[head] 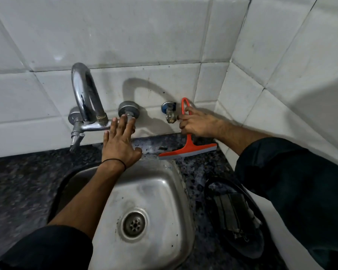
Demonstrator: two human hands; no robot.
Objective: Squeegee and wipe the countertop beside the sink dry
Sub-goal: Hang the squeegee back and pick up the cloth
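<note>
My right hand [200,124] grips the handle of an orange squeegee [187,148]. Its blade rests on the dark speckled countertop [195,166], just behind the back right corner of the steel sink [144,193]. My left hand [119,142] is open with fingers spread. It lies flat against the wall and counter behind the sink, its fingertips at the faucet's wall fitting [128,112]. Wet patches show on the counter next to the blade.
A chrome faucet [86,106] curves out from the tiled wall [144,36] at the left. A small valve [170,113] sticks out beside my right hand. A dark bowl holding a folded cloth [234,215] sits on the counter right of the sink. Another tiled wall closes the right side.
</note>
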